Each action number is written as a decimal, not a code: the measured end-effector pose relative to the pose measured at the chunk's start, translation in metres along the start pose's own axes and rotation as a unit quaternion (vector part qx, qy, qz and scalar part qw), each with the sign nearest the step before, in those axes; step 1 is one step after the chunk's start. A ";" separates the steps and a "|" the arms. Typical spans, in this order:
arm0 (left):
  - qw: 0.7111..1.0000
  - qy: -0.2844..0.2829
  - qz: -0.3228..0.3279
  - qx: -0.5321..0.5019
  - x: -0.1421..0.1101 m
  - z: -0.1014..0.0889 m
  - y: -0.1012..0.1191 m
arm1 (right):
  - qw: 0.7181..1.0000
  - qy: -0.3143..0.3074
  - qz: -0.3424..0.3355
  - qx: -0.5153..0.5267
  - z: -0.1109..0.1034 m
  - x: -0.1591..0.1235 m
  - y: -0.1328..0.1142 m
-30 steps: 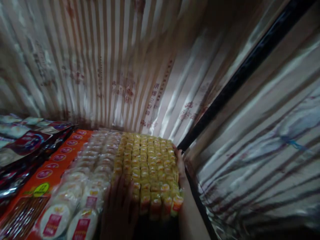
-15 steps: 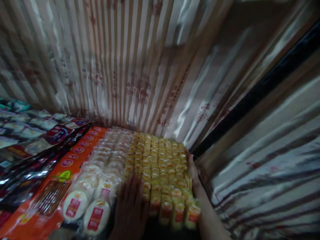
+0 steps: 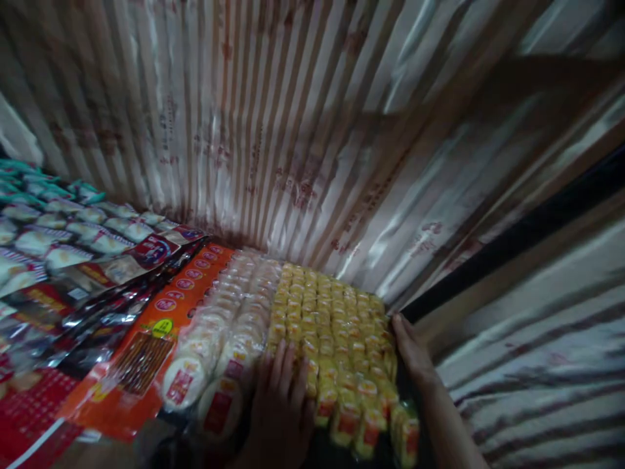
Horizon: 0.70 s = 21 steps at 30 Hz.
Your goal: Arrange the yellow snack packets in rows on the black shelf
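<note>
Rows of small yellow-wrapped packets (image 3: 336, 326) with red-orange labels stand packed together on a dark surface. My left hand (image 3: 283, 407) lies at their front left, fingers stretched out over the packets, next to the round white packs. Along the right side of the rows is my right hand (image 3: 415, 355), fingers extended towards the back corner; whether they touch the packets I cannot tell. At the front right, a few yellow packets (image 3: 406, 433) stand slightly apart from the rest. Two rows of round white packs (image 3: 219, 410) with red labels sit to the left.
Orange flat packs (image 3: 190, 280) lie left of the white ones, then dark shiny bags (image 3: 83, 277) and several white-and-dark packs (image 3: 102, 241). A red dotted package (image 3: 39, 417) is at the lower left. Striped sheeting (image 3: 293, 130) hangs behind; a black pole (image 3: 512, 241) slants at right.
The view has shifted, so the goods appear farther right and more shows at left. The front right packets now stand a little apart. My left hand remains at the front of the rows.
</note>
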<state>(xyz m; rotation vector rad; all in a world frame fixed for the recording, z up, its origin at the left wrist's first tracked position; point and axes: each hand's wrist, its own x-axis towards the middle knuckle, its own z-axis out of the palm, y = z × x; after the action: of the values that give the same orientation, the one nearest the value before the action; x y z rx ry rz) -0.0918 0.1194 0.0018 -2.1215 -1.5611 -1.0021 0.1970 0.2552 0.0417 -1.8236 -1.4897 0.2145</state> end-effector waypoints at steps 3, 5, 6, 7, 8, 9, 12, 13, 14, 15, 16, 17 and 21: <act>1.000 -0.015 0.001 -0.002 -0.001 -0.002 0.000 | 0.999 0.019 0.018 -0.046 -0.005 -0.009 -0.033; 1.000 -0.026 0.005 -0.011 -0.003 -0.001 0.000 | 0.998 -0.004 -0.024 -0.059 0.001 -0.017 -0.065; 0.999 -0.032 0.007 -0.017 -0.004 0.000 0.000 | 0.996 -0.033 -0.061 -0.063 0.008 -0.022 -0.081; 0.999 -0.038 0.008 -0.023 -0.005 0.000 0.000 | 0.989 -0.065 -0.112 -0.069 0.017 -0.026 -0.097; 0.999 -0.045 0.007 -0.031 -0.006 0.001 0.000 | 0.979 -0.093 -0.165 -0.078 0.028 -0.030 -0.110; 0.998 -0.051 0.007 -0.038 -0.008 0.002 0.000 | 0.967 -0.120 -0.206 -0.090 0.040 -0.033 -0.121; 0.997 -0.054 0.005 -0.061 -0.009 0.000 -0.001 | 0.926 -0.215 -0.274 -0.145 0.074 -0.042 -0.137; 0.996 -0.050 0.007 -0.067 -0.008 -0.001 -0.002 | 0.915 -0.238 -0.279 -0.169 0.082 -0.044 -0.138; 0.996 -0.042 0.009 -0.072 -0.007 -0.004 -0.003 | 0.907 -0.252 -0.278 -0.190 0.088 -0.047 -0.139; 0.997 -0.033 0.008 -0.074 -0.006 -0.008 -0.005 | 0.905 -0.253 -0.274 -0.206 0.092 -0.048 -0.140; 0.997 -0.024 0.003 -0.073 -0.004 -0.013 -0.008 | 0.906 -0.245 -0.270 -0.216 0.095 -0.050 -0.144; 0.998 -0.012 -0.008 -0.068 -0.002 -0.018 -0.012 | 0.908 -0.232 -0.271 -0.217 0.097 -0.052 -0.150; 0.994 0.058 -0.093 -0.022 0.003 -0.040 -0.047 | 0.895 -0.237 -0.332 -0.181 0.116 -0.066 -0.203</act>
<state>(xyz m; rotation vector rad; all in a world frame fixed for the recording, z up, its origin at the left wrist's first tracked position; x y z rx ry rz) -0.1488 0.1133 0.0253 -1.9353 -1.7173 -1.2069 -0.0444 0.2541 0.0691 -1.4593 -2.5545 0.0378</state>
